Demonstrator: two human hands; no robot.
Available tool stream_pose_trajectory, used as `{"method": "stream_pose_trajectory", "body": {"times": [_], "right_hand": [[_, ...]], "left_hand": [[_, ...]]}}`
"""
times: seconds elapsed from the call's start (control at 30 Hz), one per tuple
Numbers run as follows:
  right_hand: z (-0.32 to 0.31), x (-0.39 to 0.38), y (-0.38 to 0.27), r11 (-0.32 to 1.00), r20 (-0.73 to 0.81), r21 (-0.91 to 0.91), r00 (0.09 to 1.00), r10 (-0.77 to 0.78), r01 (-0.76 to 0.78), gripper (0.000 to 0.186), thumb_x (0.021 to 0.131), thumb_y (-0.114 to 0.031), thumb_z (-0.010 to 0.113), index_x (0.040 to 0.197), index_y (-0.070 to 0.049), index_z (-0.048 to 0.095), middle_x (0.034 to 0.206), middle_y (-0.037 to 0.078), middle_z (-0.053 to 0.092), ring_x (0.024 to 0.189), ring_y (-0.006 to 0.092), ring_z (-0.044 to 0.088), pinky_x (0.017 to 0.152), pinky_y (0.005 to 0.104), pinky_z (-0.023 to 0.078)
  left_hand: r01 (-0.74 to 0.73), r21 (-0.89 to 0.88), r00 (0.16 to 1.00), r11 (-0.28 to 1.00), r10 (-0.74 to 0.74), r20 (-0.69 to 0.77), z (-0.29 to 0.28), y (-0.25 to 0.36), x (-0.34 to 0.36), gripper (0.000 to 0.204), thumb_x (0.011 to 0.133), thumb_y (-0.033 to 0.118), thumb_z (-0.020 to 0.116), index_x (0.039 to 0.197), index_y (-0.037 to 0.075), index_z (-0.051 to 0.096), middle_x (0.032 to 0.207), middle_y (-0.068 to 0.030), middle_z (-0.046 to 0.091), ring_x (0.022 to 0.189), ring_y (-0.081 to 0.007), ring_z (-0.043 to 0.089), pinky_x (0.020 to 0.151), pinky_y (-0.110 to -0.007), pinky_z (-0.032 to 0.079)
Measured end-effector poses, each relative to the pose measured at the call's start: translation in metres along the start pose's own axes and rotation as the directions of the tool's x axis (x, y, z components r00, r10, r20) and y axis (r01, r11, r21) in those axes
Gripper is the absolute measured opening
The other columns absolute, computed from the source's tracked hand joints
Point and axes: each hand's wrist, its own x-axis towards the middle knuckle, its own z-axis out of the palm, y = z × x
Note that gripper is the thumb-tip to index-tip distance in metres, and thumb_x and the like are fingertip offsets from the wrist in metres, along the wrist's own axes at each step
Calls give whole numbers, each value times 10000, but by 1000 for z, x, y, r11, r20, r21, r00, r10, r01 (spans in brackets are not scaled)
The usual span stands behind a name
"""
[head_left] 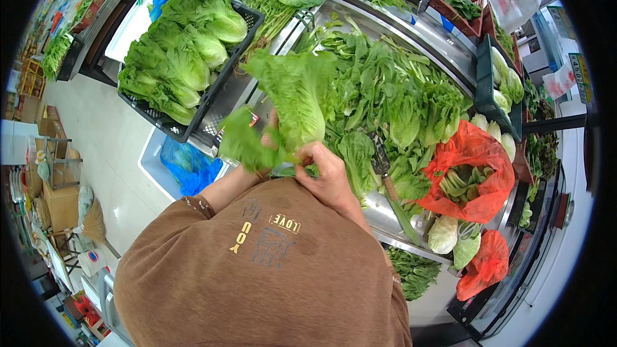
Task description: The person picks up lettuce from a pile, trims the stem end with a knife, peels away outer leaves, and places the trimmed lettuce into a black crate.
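A green romaine lettuce (pixel 297 106) is held up in front of my chest, its leaves pointing away from me. My left hand (pixel 271 130) is closed round it from the left, partly hidden by leaves. A motion-smeared outer leaf (pixel 241 140) hangs by that hand. My right hand (pixel 324 170) pinches at the lettuce's base, fingers pressed together. To the right, a knife (pixel 384 170) with a dark blade and wooden handle lies among leaves. Loose greens (pixel 369 80) cover the metal counter (pixel 378 217) beyond my hands.
A black crate (pixel 186 130) of romaine lettuces stands at the left. Below it is a white bin (pixel 152 166) with a blue plastic bag (pixel 191 162). On the right sit a red bag (pixel 498 160) of greens, a cabbage (pixel 443 234) and another red bag (pixel 486 266).
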Motion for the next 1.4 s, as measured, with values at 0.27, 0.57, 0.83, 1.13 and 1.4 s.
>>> {"method": "stream_pose_trajectory", "body": {"times": [0.27, 0.57, 0.83, 1.13, 1.4], "right_hand": [[0, -6, 3, 932, -300, 363, 945, 131, -14, 297, 755, 31, 677, 1020, -14, 551, 837, 63, 607, 747, 166, 614, 678, 286, 515], [-51, 1, 32, 825, -203, -257, 863, 462, -503, 733, 791, -231, 780, 1341, 42, 379, 1298, 235, 476, 1124, 286, 543, 923, 408, 462], [-28, -13, 9, 843, 114, 87, 846, 520, -530, 809, 700, -293, 855, 1300, 68, 450, 1217, 228, 578, 1122, 274, 568, 965, 361, 446], [-27, -38, 19, 671, 126, 419, 771, 624, -612, 539, 779, 17, 691, 1259, 38, 447, 964, 91, 647, 819, 141, 607, 664, 268, 506], [-21, -49, 53, 756, 139, 243, 793, 593, -607, 595, 792, -29, 707, 1305, 39, 414, 1122, 110, 616, 1009, 175, 580, 856, 309, 485]], "left_hand": [[247, -507, 935, 826, -66, 347, 37, 26, 10, 700, 858, 548, 589, 1383, 101, 463, 1334, -127, 544, 1159, -334, 554, 974, -538, 453], [322, -300, 843, 898, -128, 522, 14, 67, -4, 561, 956, 424, 504, 1419, 112, 441, 1400, -139, 497, 1251, -315, 499, 986, -546, 457], [4, 463, 955, 886, -140, 261, 15, 70, -18, 562, 807, 78, 728, 1323, 27, 511, 1223, -55, 610, 1054, -155, 585, 934, -316, 488], [-408, 783, 835, 470, -156, 528, 83, 87, -18, 1032, 690, 196, 841, 1507, 41, 230, 1459, -94, 431, 1293, -181, 429, 1100, -337, 331], [-334, 718, 765, 611, -269, 585, 66, 89, -17, 1123, 664, 323, 848, 1525, 55, 179, 1494, -101, 376, 1360, -194, 349, 1146, -360, 268]]}}
